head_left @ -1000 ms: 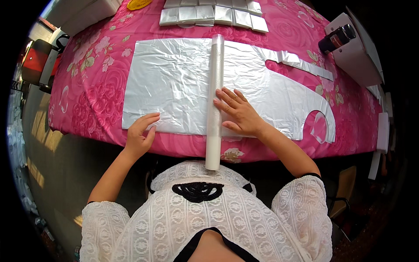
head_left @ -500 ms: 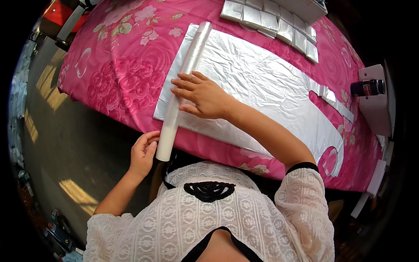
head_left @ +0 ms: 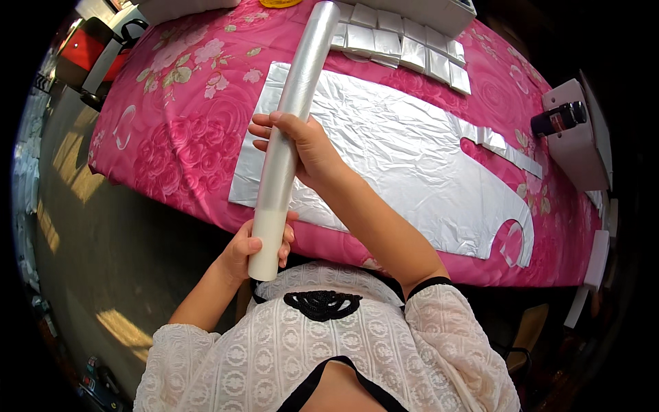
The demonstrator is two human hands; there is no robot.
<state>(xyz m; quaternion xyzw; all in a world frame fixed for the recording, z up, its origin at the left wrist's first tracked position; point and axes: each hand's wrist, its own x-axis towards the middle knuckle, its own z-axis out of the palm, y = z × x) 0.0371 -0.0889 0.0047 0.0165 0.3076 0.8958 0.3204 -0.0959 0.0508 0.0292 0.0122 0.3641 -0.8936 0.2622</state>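
Note:
A long roll of clear plastic film point(head_left: 280, 172) is held up at a slant over the table, its whitish lower end toward me. My left hand point(head_left: 241, 248) grips the roll close to that near end, fingers curled behind it. Around the middle of the roll my right hand point(head_left: 309, 147) is closed, thumb across the front and fingertips showing on the left side. Beneath lies a flat, wrinkled silvery-white plastic sheet point(head_left: 391, 151), with curved cut-outs and strap-like strips at its right end. The roll covers part of the sheet's left portion.
A pink floral tablecloth point(head_left: 171, 117) covers the table. Several small white packets point(head_left: 412, 55) lie in rows at the back, beside a white box point(head_left: 446, 12). At the right, a dark jar point(head_left: 559, 119) is by another white box point(head_left: 576, 151). A red chair point(head_left: 84, 49) stands far left.
My right hand has gone from lying flat on the roll to wrapping around it. My left hand has taken hold of the near end. The roll is raised off the sheet.

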